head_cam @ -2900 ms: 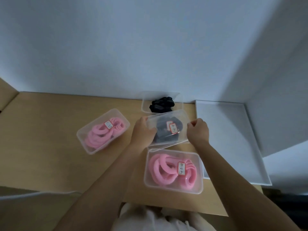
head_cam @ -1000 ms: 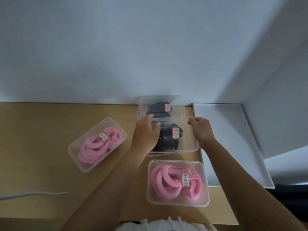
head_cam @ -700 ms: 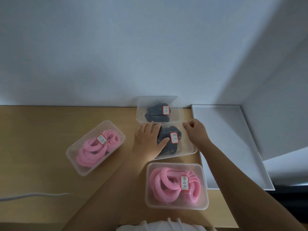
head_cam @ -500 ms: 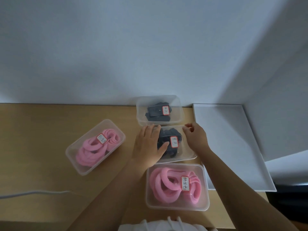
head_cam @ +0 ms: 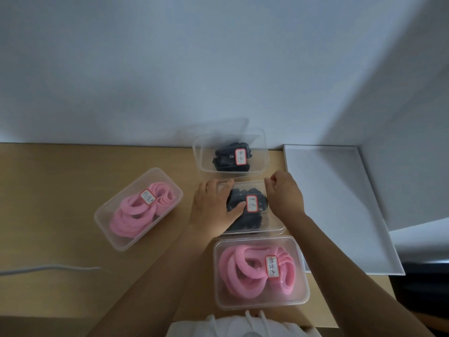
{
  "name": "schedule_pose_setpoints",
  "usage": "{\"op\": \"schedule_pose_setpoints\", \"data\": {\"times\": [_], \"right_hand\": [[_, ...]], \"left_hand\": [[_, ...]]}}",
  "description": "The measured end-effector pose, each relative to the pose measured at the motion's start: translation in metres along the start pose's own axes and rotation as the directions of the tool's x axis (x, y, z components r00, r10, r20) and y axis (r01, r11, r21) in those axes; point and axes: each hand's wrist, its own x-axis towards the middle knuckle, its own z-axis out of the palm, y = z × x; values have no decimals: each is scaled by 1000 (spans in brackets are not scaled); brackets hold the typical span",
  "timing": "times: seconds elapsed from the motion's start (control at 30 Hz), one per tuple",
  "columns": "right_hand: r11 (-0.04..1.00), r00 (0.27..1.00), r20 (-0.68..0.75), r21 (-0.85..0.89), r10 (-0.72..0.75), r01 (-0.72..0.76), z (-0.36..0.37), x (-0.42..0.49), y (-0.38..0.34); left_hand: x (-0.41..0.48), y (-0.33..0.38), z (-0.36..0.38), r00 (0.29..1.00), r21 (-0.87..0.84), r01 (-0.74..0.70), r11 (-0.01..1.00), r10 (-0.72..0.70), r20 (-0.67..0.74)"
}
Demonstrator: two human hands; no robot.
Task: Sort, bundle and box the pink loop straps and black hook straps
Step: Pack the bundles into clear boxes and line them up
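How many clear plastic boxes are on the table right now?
4: one with pink straps at left, one with pink straps nearest, one with black straps under both hands, one behind it.

Middle box (head_cam: pixel 272 227) boxed in: far box (head_cam: pixel 206 164) just behind, near pink box (head_cam: pixel 301 268) just in front, white tray (head_cam: pixel 340 203) rim close on right. Left hand (head_cam: pixel 213 207) and right hand (head_cam: pixel 285 198) cover its lid. Open wood table (head_cam: pixel 60 190) far left, beyond angled pink box (head_cam: pixel 107 227). Cable (head_cam: pixel 48 268) crosses front-left strip. Wall directly behind far box.
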Motion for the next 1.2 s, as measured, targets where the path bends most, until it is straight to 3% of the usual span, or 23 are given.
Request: {"op": "schedule_pose_setpoints", "data": {"times": [0.17,0.33,0.57,0.73,0.93,1.2], "right_hand": [[994,993,66,-46,-95,98,2,2,2],[994,994,8,15,-111,111,8,-7,11],[990,990,3,17,-140,140,10,-11,17],[972,971,-71,-83,-227,221,13,-22,21],[972,977,-30,-110,-212,207,12,-19,19],[919,972,32,-319,-233,231,7,-14,10]], "left_hand": [[-3,12,-7,997,33,6,999,-9,77],[-8,16,-7,975,101,-45,994,22,221],[-13,16,-3,977,125,-54,991,26,210],[-23,21,0,984,67,-8,998,-4,176],[-19,16,3,991,70,-37,997,28,130],[-9,15,-1,985,88,-61,994,45,167]]}}
